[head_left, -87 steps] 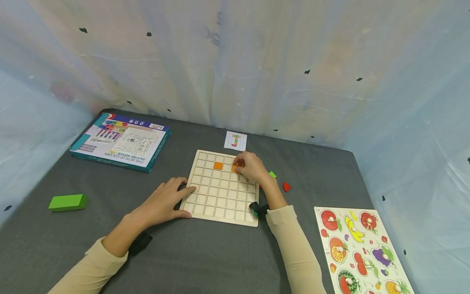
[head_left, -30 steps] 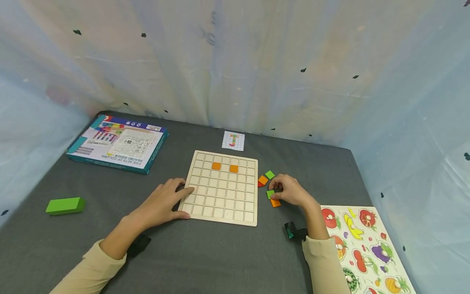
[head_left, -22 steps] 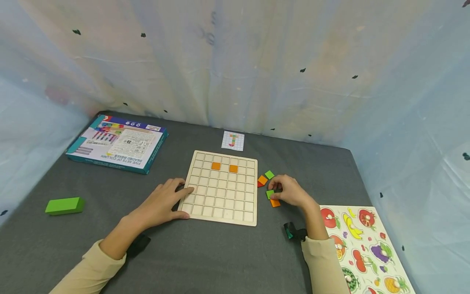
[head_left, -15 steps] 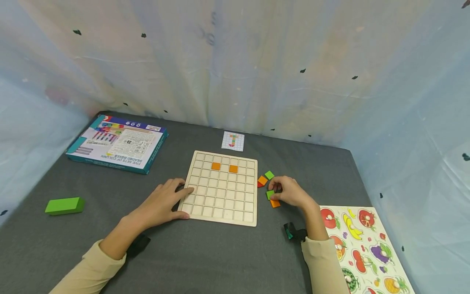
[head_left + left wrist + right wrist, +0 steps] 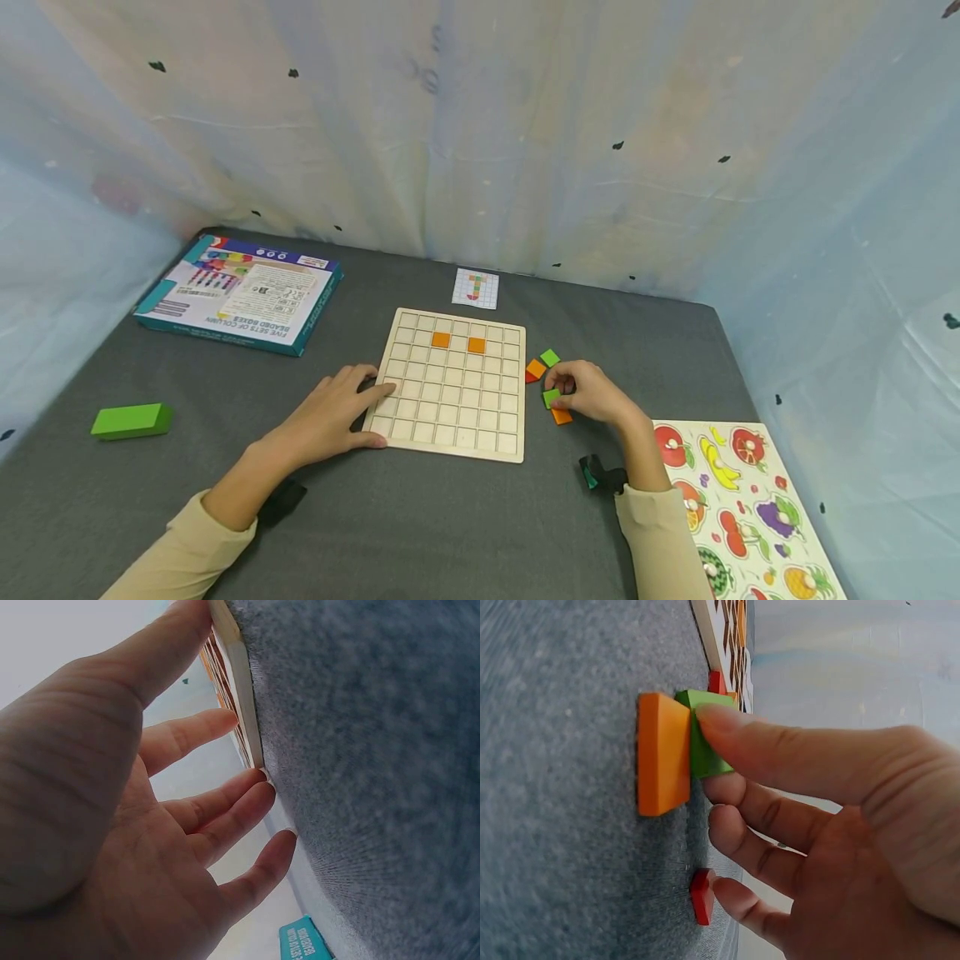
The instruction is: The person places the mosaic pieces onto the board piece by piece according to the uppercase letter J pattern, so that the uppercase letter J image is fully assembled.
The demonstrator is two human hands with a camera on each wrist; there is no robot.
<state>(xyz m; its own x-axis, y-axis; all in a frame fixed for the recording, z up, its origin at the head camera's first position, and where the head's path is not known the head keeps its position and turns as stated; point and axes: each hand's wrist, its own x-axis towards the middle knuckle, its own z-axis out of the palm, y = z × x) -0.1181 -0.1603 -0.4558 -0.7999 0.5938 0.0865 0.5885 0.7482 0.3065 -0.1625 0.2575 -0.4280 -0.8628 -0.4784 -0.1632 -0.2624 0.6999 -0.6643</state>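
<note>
Cloth and curtain: a dark grey tablecloth point(image 5: 450, 533) spreads under and around both hands; beyond them hangs a pale curtain point(image 5: 480, 150) with small dark marks, closing in on both sides.
Left hand: the left hand point(image 5: 330, 417) rests at the near-left side of the wooden grid board point(image 5: 457, 456), thumb and index finger touching its rim, the fingers spread and holding nothing tight.
Right hand: the right hand point(image 5: 596, 392), off the board's right side, pinches a green tile point(image 5: 551, 398) between thumb and finger; whether the tile is clear of the cloth I cannot tell.
Since earlier: nearly three seconds ago the right hand was over the board, at the right-hand orange square; now it is on the green tile; the left hand has kept its place.
Box: left of and beyond the left hand, a teal-edged box point(image 5: 240, 292) lies flat, contents hidden; nearer, a green block point(image 5: 132, 421).
Grid board: between the hands; two orange squares point(image 5: 441, 340) sit in its second row from the far edge, one bare cell between.
Loose tiles: just beside the pinch, an orange tile point(image 5: 664, 757); beyond the fingertips, a second green tile point(image 5: 550, 357).
Fruit puzzle: right of the right sleeve, a fruit board point(image 5: 738, 508) holds knobbed pieces.
</note>
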